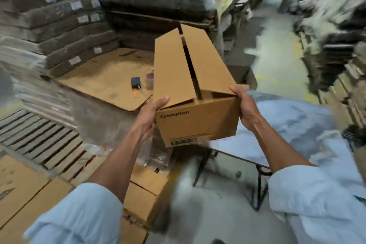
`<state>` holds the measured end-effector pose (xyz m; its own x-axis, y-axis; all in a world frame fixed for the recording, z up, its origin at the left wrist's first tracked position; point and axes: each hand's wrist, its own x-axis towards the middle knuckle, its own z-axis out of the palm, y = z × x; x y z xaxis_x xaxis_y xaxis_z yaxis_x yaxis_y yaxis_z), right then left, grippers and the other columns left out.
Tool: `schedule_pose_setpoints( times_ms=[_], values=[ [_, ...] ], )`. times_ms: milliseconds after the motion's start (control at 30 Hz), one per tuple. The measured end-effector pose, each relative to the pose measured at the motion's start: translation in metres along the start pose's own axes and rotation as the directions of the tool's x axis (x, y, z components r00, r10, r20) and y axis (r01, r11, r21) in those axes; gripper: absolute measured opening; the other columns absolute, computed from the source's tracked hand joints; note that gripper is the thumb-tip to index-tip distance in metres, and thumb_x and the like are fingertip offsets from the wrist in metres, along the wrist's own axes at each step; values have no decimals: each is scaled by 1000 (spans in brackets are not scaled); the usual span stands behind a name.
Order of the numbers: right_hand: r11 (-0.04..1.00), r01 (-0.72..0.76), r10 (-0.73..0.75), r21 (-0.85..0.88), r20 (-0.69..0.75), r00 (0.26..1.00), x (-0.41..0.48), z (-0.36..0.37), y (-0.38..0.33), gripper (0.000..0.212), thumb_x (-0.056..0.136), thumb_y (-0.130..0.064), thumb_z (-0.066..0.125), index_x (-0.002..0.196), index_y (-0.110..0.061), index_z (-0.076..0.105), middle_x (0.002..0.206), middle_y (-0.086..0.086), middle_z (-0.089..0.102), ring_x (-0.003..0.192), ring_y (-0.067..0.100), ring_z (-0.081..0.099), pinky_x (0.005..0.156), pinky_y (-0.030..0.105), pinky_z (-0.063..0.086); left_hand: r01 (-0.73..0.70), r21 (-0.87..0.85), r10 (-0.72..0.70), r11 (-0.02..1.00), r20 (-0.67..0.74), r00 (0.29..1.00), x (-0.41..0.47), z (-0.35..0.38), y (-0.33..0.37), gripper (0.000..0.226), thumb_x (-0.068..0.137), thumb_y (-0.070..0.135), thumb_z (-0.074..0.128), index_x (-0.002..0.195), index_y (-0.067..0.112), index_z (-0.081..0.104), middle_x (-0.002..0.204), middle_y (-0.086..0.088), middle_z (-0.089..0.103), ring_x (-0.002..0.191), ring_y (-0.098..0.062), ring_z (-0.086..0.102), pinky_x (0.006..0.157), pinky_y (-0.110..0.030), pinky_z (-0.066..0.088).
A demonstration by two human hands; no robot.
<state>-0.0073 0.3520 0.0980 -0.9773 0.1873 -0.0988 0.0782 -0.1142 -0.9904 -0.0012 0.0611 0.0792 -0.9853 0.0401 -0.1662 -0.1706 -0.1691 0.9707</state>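
Note:
A brown cardboard box (198, 121) printed "Crompton" is held up in the air at the centre of the head view. Its two long top flaps lie nearly closed with a dark gap between them. My left hand (152, 113) grips the box's near left corner, thumb on top of the left flap. My right hand (245, 105) grips the near right corner, thumb over the right flap's edge. Both forearms reach out of light blue sleeves.
Stacks of flattened cartons (59, 25) rise at the left and back. A flat cardboard sheet (103, 79) on a low pile carries a small dark device (135, 83) and a small bottle (150, 81). A metal-legged table with a pale cover (297, 125) stands at the right. More boxes (39, 194) lie below left.

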Motion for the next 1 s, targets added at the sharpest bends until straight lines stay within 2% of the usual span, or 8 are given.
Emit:
schedule_pose_setpoints(
  times_ms=[100, 367, 433, 567, 667, 833, 933, 1000],
  values=[
    [999, -23, 29, 40, -159, 987, -7, -79, 8, 26, 97, -40, 60, 105, -21, 75, 91, -1, 78, 79, 16, 69, 70, 27, 50, 81, 27, -85, 996, 151, 985, 30, 72, -23, 52, 90, 33, 72, 134, 8, 61, 111, -7, 76, 91, -17, 73, 65, -23, 56],
    [985, -95, 144, 141, -393, 908, -7, -213, 64, 21, 100, -35, 59, 108, -21, 73, 107, 4, 76, 92, 20, 70, 83, 33, 51, 202, 156, -248, 967, 386, 888, 77, 202, -102, 40, 95, 35, 66, 131, 19, 64, 109, 2, 77, 90, -12, 74, 68, -24, 52],
    [976, -102, 172, 192, -398, 901, 4, -229, 83, 30, 99, -35, 59, 119, -16, 72, 117, 9, 75, 103, 25, 71, 94, 38, 52, 215, 148, -257, 965, 407, 876, 93, 217, -112, 42, 94, 34, 67, 134, 22, 61, 117, -1, 75, 101, -17, 73, 70, -25, 55],
    [974, -81, 162, 210, -406, 900, 38, -249, 115, 66, 80, -47, 80, 137, -20, 63, 131, 0, 69, 127, 23, 60, 116, 46, 39, 225, 131, -258, 966, 376, 890, 126, 231, -133, 49, 91, 35, 72, 138, 27, 57, 125, -1, 72, 115, -24, 68, 101, -48, 53],
    [989, -124, 144, 78, -395, 907, 61, -251, 124, 41, 97, -25, 65, 137, -23, 61, 128, -2, 69, 122, 20, 62, 111, 42, 44, 173, 211, -229, 962, 275, 934, 134, 241, -147, 44, 97, 31, 65, 139, 30, 51, 130, 7, 67, 123, -21, 63, 110, -46, 46],
    [955, -105, -70, -276, -558, 827, 64, -241, 118, 56, 94, -35, 72, 145, -21, 52, 134, -7, 56, 131, 17, 52, 107, 38, 45, -181, 498, -29, 848, 385, 922, 133, 247, -149, 86, 86, 70, 62, 155, 35, 24, 154, 9, 35, 140, -12, 39, 116, -44, 37],
    [845, -7, -252, -534, -410, 877, 47, -230, 114, 83, 80, -59, 77, 150, -29, 44, 153, -7, 45, 140, 13, 40, 111, 37, 37, -342, 719, -30, 606, 450, 892, 131, 241, -150, 105, 71, 87, 60, 151, 31, 21, 150, 7, 32, 132, -15, 45, 102, -45, 50],
    [637, -3, -272, -771, -229, 935, 45, -226, 120, 88, 80, -64, 74, 155, -35, 38, 162, -13, 31, 149, 10, 25, 117, 38, 27, -425, 813, 45, 399, 446, 894, 129, 236, -142, 81, 80, 85, 48, 135, 26, 34, 134, 2, 47, 111, -23, 57, 88, -46, 54]
  ],
)
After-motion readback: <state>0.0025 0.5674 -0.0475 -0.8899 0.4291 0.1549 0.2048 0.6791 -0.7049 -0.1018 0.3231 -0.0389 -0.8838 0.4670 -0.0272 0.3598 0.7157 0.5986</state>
